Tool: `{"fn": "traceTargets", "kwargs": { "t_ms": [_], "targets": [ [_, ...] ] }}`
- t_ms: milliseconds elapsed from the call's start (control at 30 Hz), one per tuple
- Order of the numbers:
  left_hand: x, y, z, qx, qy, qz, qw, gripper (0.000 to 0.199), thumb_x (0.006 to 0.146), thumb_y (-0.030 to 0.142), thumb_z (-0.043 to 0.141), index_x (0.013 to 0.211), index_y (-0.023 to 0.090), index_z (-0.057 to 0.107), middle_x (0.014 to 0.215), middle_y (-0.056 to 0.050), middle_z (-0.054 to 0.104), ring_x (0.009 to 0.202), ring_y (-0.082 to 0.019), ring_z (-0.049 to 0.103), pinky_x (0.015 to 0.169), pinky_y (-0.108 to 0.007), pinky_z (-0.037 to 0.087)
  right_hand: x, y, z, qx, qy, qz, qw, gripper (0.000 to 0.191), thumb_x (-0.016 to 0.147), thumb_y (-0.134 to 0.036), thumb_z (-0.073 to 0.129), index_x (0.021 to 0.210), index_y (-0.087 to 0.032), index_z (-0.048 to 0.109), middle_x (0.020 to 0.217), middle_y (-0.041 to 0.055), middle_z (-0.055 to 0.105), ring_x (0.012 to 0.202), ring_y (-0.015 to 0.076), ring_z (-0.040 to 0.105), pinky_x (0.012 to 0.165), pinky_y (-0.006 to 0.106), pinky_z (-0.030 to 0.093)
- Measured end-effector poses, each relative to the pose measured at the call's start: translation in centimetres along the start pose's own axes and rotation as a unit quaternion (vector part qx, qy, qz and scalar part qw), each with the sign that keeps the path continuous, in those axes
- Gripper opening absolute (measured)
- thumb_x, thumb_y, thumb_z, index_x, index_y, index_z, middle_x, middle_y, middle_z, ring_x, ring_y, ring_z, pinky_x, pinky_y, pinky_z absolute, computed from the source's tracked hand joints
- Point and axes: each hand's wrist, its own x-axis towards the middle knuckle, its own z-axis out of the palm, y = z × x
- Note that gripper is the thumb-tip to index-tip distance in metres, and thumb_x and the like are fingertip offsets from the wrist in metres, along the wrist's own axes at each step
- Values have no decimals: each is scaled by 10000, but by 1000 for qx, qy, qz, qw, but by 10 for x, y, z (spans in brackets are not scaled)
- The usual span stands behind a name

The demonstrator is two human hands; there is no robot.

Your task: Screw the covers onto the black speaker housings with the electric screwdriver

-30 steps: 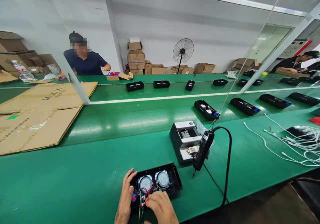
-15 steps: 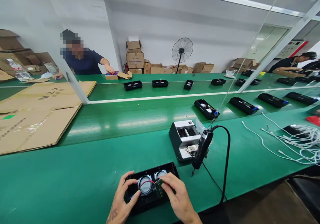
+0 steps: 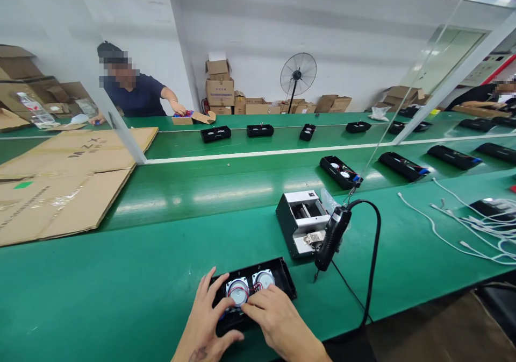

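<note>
A black open speaker housing with two round silver speaker drivers lies at the near edge of the green bench. My left hand rests on the housing's left end, fingers spread over its rim. My right hand lies over the housing's near side, fingertips pressing down inside by the red wires just below the drivers. A small circuit board seen earlier is hidden under that hand.
A black electric screwdriver hangs on a cable right of the housing, beside a grey-and-white screw feeder. More black housings ride the green conveyor. Flattened cardboard lies left, white cables right. A person works across.
My right hand carried the small green circuit board from the housing's near-left corner up over the drivers, then lowered it inside. My left hand stayed on the left end.
</note>
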Motion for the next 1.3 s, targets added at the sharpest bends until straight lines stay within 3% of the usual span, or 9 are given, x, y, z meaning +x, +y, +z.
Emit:
{"fn": "traceTargets", "kwargs": {
  "t_ms": [267,400,600,733,833,967,1067,1167,1300],
  "targets": [
    [-6,-4,20,106,13,60,993,433,785,214,828,1192,328,732,1434,-58,645,1538,-490,293,1146,-793,377,10,-1,-4,15,-139,42,989,246,972,-95,557,1105,-242,702,1032,2,783,915,196,693,807,344,451],
    [-6,-3,31,109,63,90,988,219,799,251,797,1007,303,757,1418,-51,639,1605,-467,82,1229,-814,132,9,-3,-3,38,-165,59,984,182,913,-168,599,1057,-225,695,1064,20,772,950,224,690,951,383,474],
    [6,4,23,121,47,141,981,224,880,471,762,996,279,750,1476,1,634,1639,-327,41,1348,-501,-12,-6,-1,22,45,-124,69,989,187,895,-183,589,1046,-219,694,1039,38,762,972,235,687,1046,408,461],
    [11,2,19,102,54,144,983,269,826,491,832,976,282,755,1412,11,684,1629,-303,121,1350,-448,-17,-7,-3,26,55,-116,109,986,182,871,-195,600,1025,-225,691,1010,41,763,942,234,696,974,401,483],
    [21,-2,14,50,-14,111,992,270,807,432,857,1044,330,778,1365,11,716,1557,-363,329,1322,-587,85,4,-3,15,67,-141,121,980,236,850,-194,603,1068,-217,691,1034,54,779,968,247,707,979,408,474],
    [58,-7,-9,-30,-218,-23,975,259,705,333,898,952,347,820,1386,4,702,1523,-461,359,1252,-725,118,39,10,-11,82,-196,153,965,330,824,-187,608,1123,-238,738,1075,62,815,1017,275,737,948,394,473],
    [94,-14,-29,-117,-291,-128,941,239,626,389,919,792,270,794,1411,-3,681,1487,-416,422,1261,-568,231,75,29,-31,88,-248,174,949,372,831,-246,640,1172,-290,780,1105,62,829,1033,295,752,852,359,490],
    [120,-25,-40,-174,-318,-141,921,295,600,484,887,660,239,734,1315,17,724,1195,-301,657,984,-346,501,105,47,-43,91,-305,153,936,432,778,-320,755,1210,-301,777,1091,44,833,1033,298,751,766,313,483],
    [132,-34,-43,-211,-329,-130,911,331,573,499,868,614,220,694,1133,30,752,962,-220,681,764,-265,486,122,58,-43,75,-342,136,927,535,700,-404,876,1202,-262,759,1085,43,824,1029,297,744,693,283,457]
  ]
}}
